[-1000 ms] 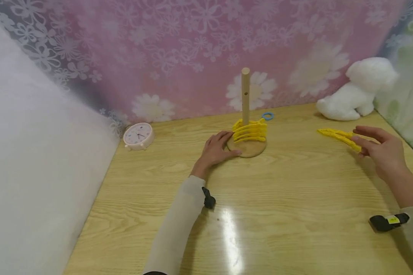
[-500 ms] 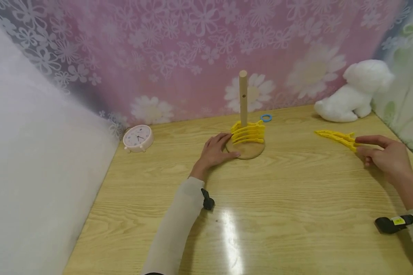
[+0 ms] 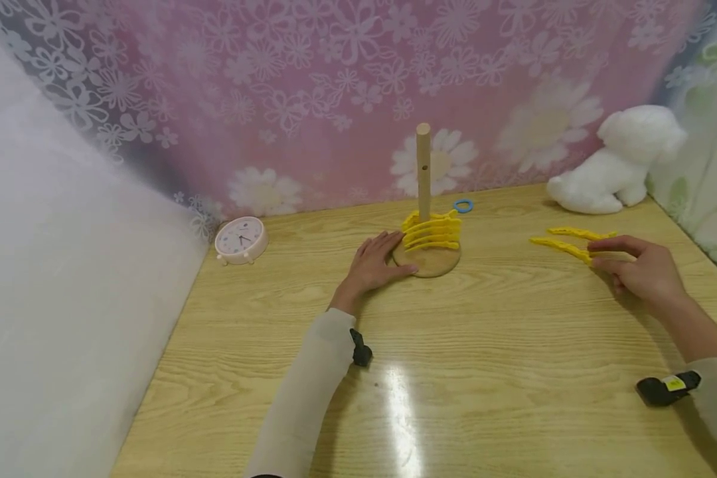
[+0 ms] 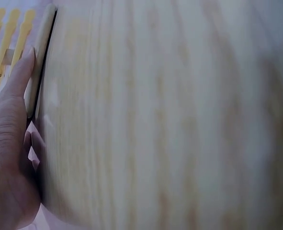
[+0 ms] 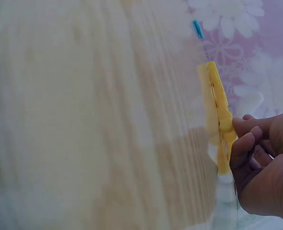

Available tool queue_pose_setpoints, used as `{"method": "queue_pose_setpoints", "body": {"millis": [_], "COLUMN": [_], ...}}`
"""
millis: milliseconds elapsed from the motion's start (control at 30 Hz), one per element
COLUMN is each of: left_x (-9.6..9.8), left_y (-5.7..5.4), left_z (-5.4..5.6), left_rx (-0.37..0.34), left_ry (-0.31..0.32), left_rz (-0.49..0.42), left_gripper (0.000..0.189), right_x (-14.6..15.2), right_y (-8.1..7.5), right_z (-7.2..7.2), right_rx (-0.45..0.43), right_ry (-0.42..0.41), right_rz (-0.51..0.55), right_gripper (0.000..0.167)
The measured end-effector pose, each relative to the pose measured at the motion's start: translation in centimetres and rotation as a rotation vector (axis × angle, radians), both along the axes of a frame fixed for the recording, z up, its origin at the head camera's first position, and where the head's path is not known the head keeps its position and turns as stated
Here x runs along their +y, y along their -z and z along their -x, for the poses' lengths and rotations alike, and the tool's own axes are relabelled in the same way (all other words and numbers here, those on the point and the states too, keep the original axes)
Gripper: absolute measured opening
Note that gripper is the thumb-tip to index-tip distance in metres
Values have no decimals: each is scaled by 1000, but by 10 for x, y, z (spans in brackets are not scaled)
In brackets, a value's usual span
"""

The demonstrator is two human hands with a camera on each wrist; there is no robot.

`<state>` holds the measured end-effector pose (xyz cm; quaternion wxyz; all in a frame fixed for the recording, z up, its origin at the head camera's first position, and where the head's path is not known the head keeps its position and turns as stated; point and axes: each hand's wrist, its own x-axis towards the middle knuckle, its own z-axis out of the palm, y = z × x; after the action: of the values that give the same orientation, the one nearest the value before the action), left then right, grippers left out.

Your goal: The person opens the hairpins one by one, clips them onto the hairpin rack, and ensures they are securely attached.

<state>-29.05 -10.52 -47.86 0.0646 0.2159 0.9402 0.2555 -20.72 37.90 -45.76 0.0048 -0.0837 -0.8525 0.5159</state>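
A wooden stand has a round base (image 3: 433,267) and an upright post (image 3: 423,172). Several thin, curved yellow pieces (image 3: 433,234) are stacked low around the post. My left hand (image 3: 373,267) holds the base's left edge, thumb at the front and fingers behind; in the left wrist view, a finger (image 4: 20,74) of it lies against the disc. Over on the right, my right hand (image 3: 648,269) pinches the end of a slender yellow strip-like piece (image 3: 561,247) between thumb and fingers. Just behind is a second yellow strip (image 3: 579,234). The wrist view shows the held piece (image 5: 221,110) side-on.
A blue ring (image 3: 463,206) lies behind the stand, near the flowered backdrop. At the back left is a pink clock (image 3: 241,239). A white plush dog (image 3: 621,162) sits in the back right corner. The wooden table (image 3: 484,385) extends in front.
My right hand has moved left with one yellow strip, which now stands apart from the strip behind it. The left hand stays on the stand's base.
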Motion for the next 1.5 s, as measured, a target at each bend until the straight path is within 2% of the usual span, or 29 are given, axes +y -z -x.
{"method": "queue_pose_setpoints", "body": {"millis": [200, 300, 433, 500, 633, 933, 1200, 1267, 1333, 1433, 1500], "left_x": [2, 2, 2, 1, 0, -1, 0, 0, 0, 0, 1], "left_y": [-1, -1, 0, 1, 3, 4, 4, 4, 4, 3, 3], "left_z": [1, 1, 1, 1, 1, 1, 0, 0, 0, 0, 0], "left_rx": [15, 17, 17, 19, 20, 19, 22, 23, 25, 29, 28], "left_ry": [7, 10, 10, 6, -3, -1, -10, -12, -13, -12, -12], "left_rz": [16, 24, 19, 15, 12, 1, -6, -4, -2, -5, -9], "left_gripper": [92, 92, 92, 93, 93, 93, 92, 91, 91, 91, 92], "right_x": [-2, -3, -7, -10, -15, -18, -25, -30, -37, -48, -56], "right_y": [-1, 1, 4, 6, 7, 8, 1, -4, -10, -17, -20], "right_z": [1, 1, 4, 6, 11, 12, 15, 16, 17, 21, 24], "right_rx": [-39, -68, -60, -41, -5, -7, 86, 129, 171, 232, 270], "right_ry": [22, -18, -74, -72, -65, -7, 92, 107, 119, 136, 135], "right_rz": [28, -48, -157, -193, -245, -207, -21, 121, 315, 595, 663], "right_gripper": [24, 49, 84, 85, 75, 66, 48, 36, 26, 20, 19]}}
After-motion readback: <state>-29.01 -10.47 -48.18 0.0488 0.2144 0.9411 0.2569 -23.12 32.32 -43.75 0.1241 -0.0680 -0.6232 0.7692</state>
